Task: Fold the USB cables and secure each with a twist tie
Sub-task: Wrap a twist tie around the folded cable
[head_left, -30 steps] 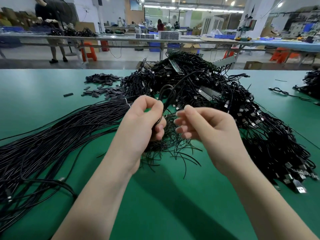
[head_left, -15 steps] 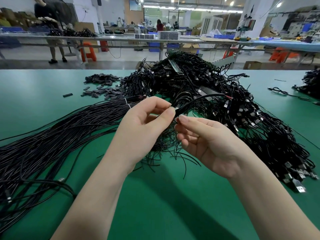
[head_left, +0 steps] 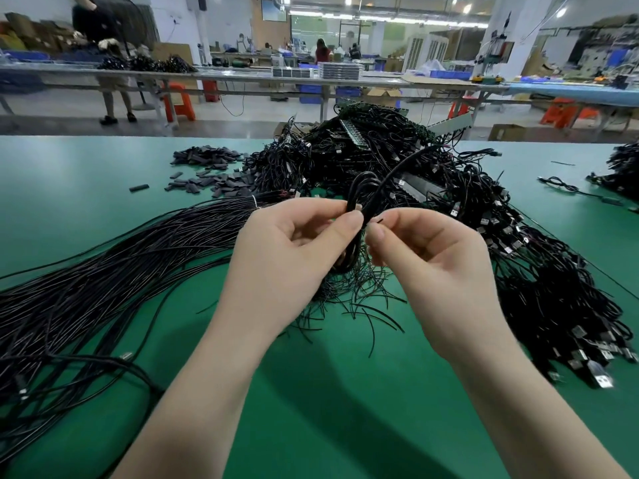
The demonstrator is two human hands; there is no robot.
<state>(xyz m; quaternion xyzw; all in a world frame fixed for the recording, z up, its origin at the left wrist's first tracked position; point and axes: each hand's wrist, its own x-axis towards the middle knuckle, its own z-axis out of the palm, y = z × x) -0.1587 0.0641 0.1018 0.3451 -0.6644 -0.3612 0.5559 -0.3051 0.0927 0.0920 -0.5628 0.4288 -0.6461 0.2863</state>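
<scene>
Black folded USB cable point(head_left: 359, 191) pinched between both hands point(head_left: 294, 250).

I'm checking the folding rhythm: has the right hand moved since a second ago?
Yes. The right hand has come up and leftward against the heap of twist ties, meeting the left hand at the folded cable.

A factory assembly hall: long workbenches point(head_left: 242, 77), heaps of black cables point(head_left: 397, 160), orange stools point(head_left: 178, 102), blue bins point(head_left: 453, 75).
</scene>
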